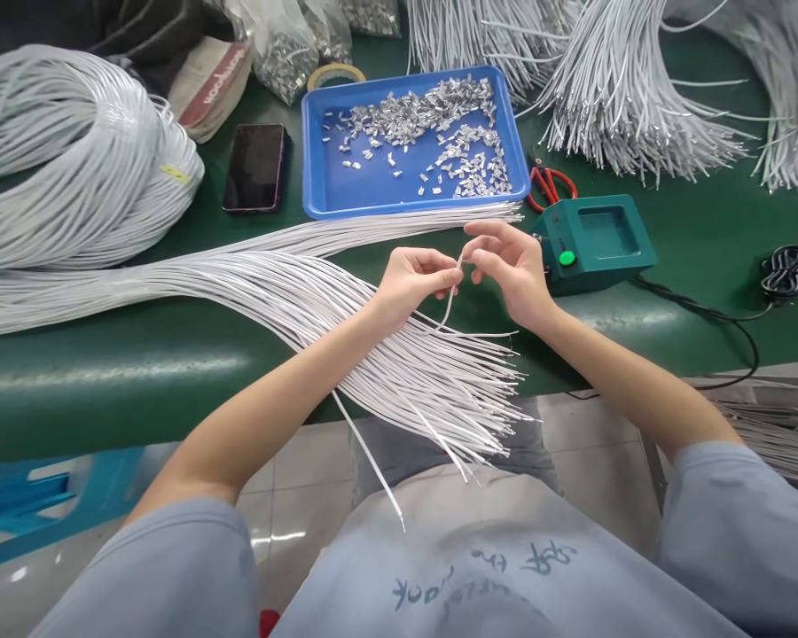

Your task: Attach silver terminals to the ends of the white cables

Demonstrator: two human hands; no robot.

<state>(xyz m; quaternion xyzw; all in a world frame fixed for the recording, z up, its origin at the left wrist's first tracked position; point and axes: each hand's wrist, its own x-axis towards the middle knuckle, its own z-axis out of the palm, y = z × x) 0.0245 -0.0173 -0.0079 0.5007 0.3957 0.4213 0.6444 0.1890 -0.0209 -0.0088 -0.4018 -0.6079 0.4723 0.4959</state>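
My left hand (pixel 418 282) pinches a thin white cable (pixel 449 306) close to its end, thumb against fingers. Just to the right, my right hand (pixel 509 266) has its thumb and bent fingers closed at the cable's tip; whether a small part sits there is hidden. Under my left forearm a fanned bundle of white cables (pixel 372 346) spreads over the table's front edge. A second, straighter bundle of cables (pixel 346 232) runs behind my hands. Beyond it, a blue tray (pixel 311 168) holds many small silvery metal pieces (pixel 418 111).
By my right hand stands a green device (pixel 595 244) with a lit green button, red-handled cutters (pixel 553 184) behind it. A phone (pixel 254 168) lies left of the tray. A large cable coil (pixel 73 159) is at left, more cables (pixel 625 97) at back right, a black cord (pixel 785 272) at right.
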